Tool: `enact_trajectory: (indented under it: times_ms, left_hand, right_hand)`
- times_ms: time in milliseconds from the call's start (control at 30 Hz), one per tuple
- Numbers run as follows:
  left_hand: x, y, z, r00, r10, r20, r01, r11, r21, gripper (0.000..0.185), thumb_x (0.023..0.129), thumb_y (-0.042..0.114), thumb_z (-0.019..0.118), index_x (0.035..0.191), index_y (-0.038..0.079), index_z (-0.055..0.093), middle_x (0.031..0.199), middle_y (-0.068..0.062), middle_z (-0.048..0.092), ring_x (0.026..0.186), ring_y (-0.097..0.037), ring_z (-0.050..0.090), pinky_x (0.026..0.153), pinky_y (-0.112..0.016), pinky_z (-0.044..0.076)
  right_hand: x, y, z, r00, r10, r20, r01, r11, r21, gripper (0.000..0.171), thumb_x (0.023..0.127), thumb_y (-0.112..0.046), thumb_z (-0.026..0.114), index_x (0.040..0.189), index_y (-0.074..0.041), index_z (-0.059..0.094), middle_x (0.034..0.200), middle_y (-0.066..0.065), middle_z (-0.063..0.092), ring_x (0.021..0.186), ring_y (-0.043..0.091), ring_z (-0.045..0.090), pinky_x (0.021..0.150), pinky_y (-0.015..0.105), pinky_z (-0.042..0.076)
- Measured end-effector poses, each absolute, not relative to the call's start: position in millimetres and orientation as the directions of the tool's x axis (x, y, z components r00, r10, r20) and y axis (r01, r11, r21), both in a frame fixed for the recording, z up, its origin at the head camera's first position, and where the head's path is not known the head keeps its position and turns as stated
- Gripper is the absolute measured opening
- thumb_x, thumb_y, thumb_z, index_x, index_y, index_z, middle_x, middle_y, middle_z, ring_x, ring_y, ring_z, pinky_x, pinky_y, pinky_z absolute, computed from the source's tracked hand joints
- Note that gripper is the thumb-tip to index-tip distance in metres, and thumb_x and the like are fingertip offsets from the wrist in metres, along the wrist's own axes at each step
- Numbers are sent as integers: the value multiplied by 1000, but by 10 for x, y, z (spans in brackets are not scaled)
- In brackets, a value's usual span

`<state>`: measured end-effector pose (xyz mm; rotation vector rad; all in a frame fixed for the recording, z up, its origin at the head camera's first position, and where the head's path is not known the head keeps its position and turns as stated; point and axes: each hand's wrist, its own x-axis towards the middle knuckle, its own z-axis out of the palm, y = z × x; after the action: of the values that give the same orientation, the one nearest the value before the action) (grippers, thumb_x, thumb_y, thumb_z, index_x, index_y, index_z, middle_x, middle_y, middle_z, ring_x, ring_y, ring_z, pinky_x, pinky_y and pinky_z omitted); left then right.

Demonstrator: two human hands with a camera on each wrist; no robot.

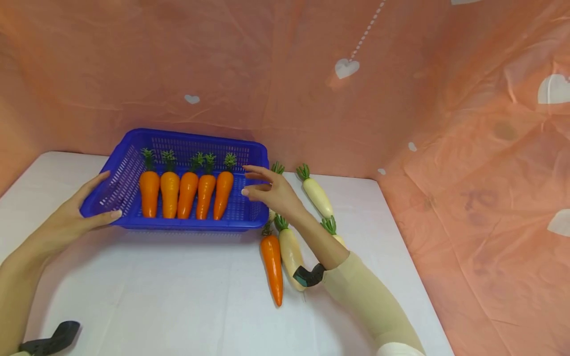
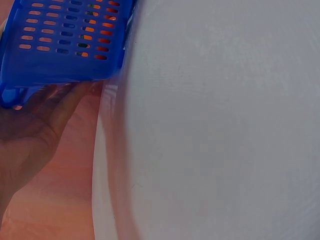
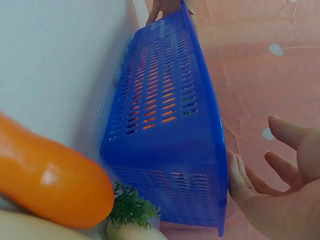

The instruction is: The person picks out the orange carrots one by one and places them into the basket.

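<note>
A blue plastic basket (image 1: 196, 136) stands on the white table and holds several orange carrots (image 1: 187, 193) side by side, green tops pointing away from me. My left hand (image 1: 106, 196) lies against the basket's left end, fingers straight along the wall and thumb across the front corner; the left wrist view shows the hand (image 2: 35, 130) under the basket wall (image 2: 65, 45). My right hand (image 1: 255, 183) is at the basket's right end with its fingers spread. In the right wrist view its palm (image 3: 270, 195) touches the basket's rim (image 3: 160, 125).
A loose orange carrot (image 1: 272, 264) and a white radish (image 1: 290, 252) lie just right of the basket, under my right forearm. Two more radishes (image 1: 317, 195) (image 1: 336, 232) lie further right. A peach cloth backdrop (image 1: 401, 99) rises behind and on the right.
</note>
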<state>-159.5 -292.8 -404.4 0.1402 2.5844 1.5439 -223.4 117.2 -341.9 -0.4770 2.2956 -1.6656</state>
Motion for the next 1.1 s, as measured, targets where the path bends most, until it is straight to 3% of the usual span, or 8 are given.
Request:
enact_trajectory:
  times_ms: [567,833,1100]
  left_hand:
    - [-1610,-2940,-4062,-988,138,-76,0,482,876,94,98,24,63,157,42,-8,162,-21,-16,143,-53,-18,106,-74,-14]
    - [-1606,-2919,-4069,-987,148,-57,16,450,893,93,98,21,63,158,40,-5,163,-20,-14,145,-48,-17,109,-69,-16]
    - [-1593,-2934,-4045,-988,144,-59,14,462,887,94,97,21,64,158,40,-6,162,-21,-14,144,-50,-16,109,-71,-14]
  right_hand:
    - [-1953,1492,-3466,-915,-404,-14,-119,302,-946,51,93,-18,72,141,-14,56,132,6,62,113,21,65,90,34,57]
    - [-1822,1680,-3544,-901,-434,-11,-135,305,-943,42,92,-12,71,133,-8,62,133,9,62,112,22,65,88,34,57]
    - [-1657,1799,-3610,-907,-418,-43,-97,308,-947,38,90,-12,73,128,-10,65,130,6,65,109,21,66,92,32,55]
